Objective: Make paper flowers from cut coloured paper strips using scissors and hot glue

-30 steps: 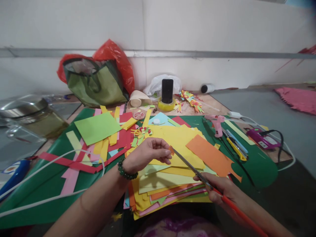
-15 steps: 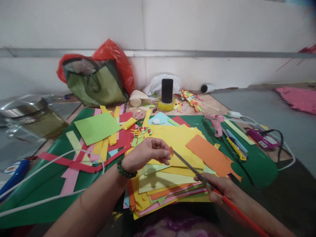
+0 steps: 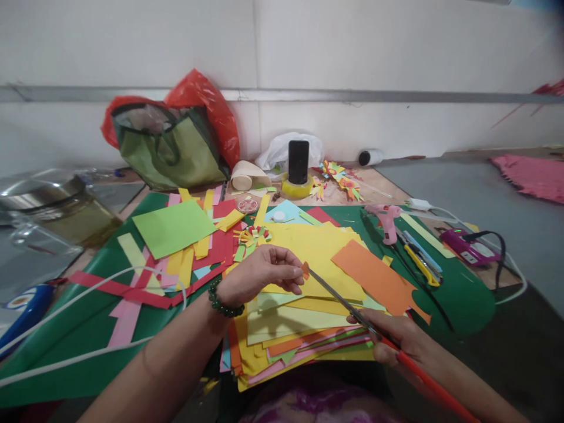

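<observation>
My left hand (image 3: 259, 273), with a green bead bracelet at the wrist, pinches a small orange paper piece (image 3: 305, 270) above a stack of coloured paper sheets (image 3: 299, 317). My right hand (image 3: 396, 341) grips red-handled scissors (image 3: 352, 308). The blade tips touch the orange piece. A larger orange sheet (image 3: 374, 276) lies on the yellow paper just right of the blades.
A green mat (image 3: 66, 352) holds paper strips and a light green sheet (image 3: 174, 226). A pink glue gun (image 3: 388, 220), yellow cutter (image 3: 420, 264) and purple device (image 3: 467, 247) lie right. A phone (image 3: 298, 161) on a tape roll and a green bag (image 3: 170, 144) stand at the back.
The small orange piece has turned slightly between my left fingers at the scissor tips. Both hands otherwise stay in place.
</observation>
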Tool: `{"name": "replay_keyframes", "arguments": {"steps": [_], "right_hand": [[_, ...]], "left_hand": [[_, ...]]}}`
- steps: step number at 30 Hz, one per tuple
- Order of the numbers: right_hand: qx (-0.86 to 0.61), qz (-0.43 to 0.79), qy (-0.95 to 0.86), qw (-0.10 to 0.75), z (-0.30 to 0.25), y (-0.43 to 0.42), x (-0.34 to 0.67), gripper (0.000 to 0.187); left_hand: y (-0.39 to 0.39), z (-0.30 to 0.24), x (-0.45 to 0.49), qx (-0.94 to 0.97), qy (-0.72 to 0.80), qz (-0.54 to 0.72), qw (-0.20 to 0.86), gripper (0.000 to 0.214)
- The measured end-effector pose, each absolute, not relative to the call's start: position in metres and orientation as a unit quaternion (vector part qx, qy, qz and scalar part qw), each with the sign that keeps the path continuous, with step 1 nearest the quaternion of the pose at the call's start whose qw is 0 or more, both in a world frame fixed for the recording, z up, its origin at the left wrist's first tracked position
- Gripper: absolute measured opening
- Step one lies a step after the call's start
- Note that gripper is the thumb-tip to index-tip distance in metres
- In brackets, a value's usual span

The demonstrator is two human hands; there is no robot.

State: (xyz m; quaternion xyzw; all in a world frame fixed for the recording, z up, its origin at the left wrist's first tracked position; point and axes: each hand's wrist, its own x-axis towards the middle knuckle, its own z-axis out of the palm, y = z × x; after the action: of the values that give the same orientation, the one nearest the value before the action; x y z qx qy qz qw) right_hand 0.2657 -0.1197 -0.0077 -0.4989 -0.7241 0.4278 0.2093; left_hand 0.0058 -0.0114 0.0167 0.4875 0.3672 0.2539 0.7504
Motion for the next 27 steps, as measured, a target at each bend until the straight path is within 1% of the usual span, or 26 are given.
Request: {"name": "replay_keyframes", "arguments": {"steps": [3, 13, 19, 27], "right_hand": [[-0.502, 0.429, -0.722, 0.208, -0.0078, -0.1198, 0.2659, 0.047], [-0.500, 0.438, -0.720, 0.199, -0.0048, -0.1196, 0.2657, 0.053], [-0.499, 0.463, -0.707, 0.191, -0.0036, -0.1194, 0.2645, 0.058], [-0.502, 0.471, -0.699, 0.190, -0.0010, -0.1200, 0.2639, 0.054]], "left_hand": [[-0.0113, 0.0168, 0.0056, 0.487, 0.368, 0.252, 0.751, 0.030], [-0.0111, 0.0177, 0.0059, 0.478, 0.371, 0.246, 0.757, 0.032], [-0.0111, 0.0178, 0.0056, 0.476, 0.366, 0.244, 0.762, 0.031], [-0.0102, 0.0163, 0.0059, 0.476, 0.374, 0.237, 0.760, 0.028]]}}
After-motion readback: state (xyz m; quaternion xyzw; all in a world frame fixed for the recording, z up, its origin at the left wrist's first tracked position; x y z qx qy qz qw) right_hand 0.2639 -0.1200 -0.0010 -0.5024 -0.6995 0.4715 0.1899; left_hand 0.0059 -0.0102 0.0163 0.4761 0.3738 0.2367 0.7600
